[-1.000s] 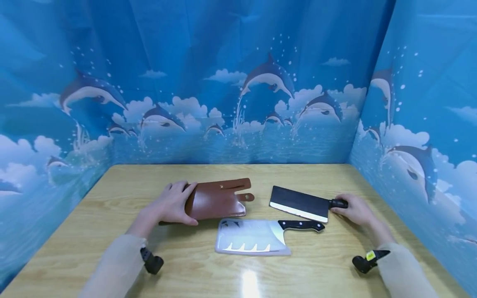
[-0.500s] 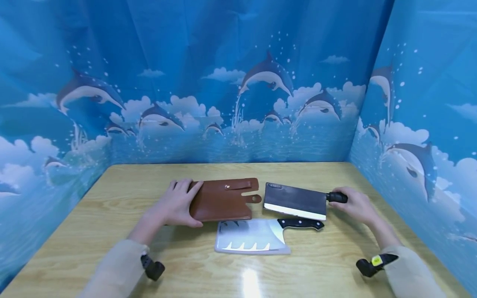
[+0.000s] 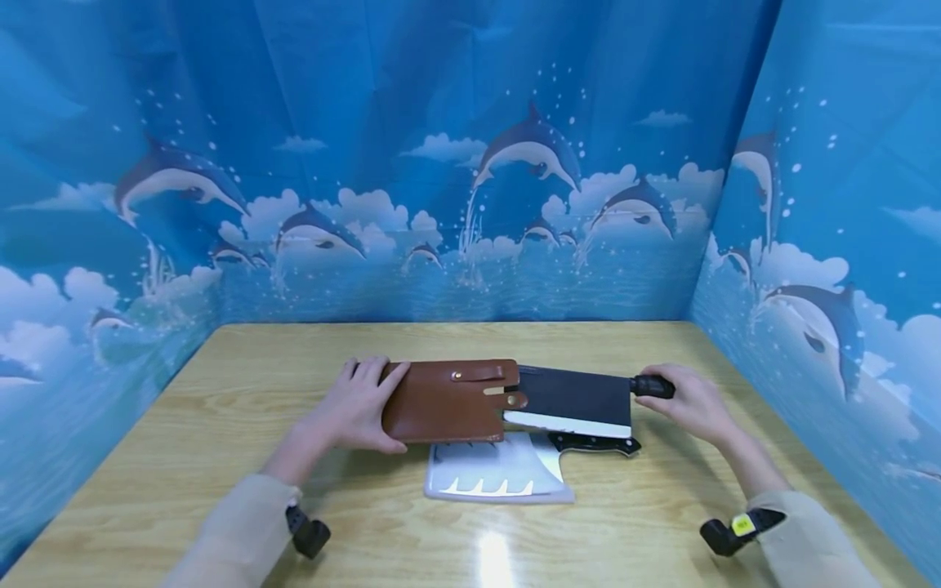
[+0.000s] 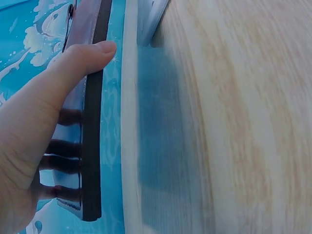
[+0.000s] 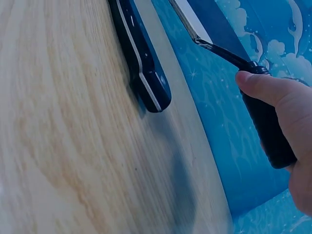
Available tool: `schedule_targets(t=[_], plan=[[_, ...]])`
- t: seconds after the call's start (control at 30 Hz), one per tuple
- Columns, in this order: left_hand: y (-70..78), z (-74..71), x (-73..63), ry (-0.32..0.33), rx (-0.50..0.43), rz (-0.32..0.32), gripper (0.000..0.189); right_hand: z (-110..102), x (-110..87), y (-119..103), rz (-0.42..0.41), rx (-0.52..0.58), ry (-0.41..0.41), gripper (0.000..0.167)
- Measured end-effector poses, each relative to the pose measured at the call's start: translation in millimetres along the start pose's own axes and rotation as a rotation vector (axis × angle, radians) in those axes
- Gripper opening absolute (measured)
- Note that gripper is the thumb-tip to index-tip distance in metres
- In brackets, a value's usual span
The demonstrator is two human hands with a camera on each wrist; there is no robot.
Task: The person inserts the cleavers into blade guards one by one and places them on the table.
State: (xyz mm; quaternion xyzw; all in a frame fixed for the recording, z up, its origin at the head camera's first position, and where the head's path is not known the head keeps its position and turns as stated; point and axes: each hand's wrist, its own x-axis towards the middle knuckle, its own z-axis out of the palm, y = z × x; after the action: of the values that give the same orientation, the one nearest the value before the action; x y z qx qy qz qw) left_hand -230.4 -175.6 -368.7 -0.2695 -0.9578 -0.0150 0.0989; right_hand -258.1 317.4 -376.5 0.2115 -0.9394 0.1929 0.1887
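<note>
My left hand holds a brown leather knife sheath by its left end. In the left wrist view the thumb lies across the sheath's dark edge, with the fingers on its far side. My right hand grips the black handle of a cleaver with a dark blade and a bright cutting edge. The blade's left end is at the sheath's notched mouth, where a snap tab overlaps it. Both things are raised off the table.
A second cleaver with a silvery blade and a black riveted handle lies flat on the wooden table, partly hidden below the sheath. A blue dolphin-print curtain stands behind and at both sides.
Sheath and dark cleaver have been lifted and brought together; the sheath moved right, the cleaver left, until the blade reached the sheath's mouth. The second cleaver stayed put.
</note>
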Motion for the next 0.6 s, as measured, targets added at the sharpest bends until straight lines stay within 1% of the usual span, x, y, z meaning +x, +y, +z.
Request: schedule_targets(t=[0.23,0.43,0.6], plan=[[0.3,3.8,-1.9,-0.004,-0.007,0.010,0.118,-1.8,1.7,-6.2,-0.006,-0.007,0.002,0.034],[-2.2,5.6,-3.6,0.031,-0.010,0.055,0.117,-3.3,1.8,-8.5,-0.014,-0.005,-0.011,0.034],[-5.3,7.4,-3.6,0.058,-0.043,0.094,0.116,-6.1,3.5,-11.2,-0.018,-0.005,-0.022,0.034]])
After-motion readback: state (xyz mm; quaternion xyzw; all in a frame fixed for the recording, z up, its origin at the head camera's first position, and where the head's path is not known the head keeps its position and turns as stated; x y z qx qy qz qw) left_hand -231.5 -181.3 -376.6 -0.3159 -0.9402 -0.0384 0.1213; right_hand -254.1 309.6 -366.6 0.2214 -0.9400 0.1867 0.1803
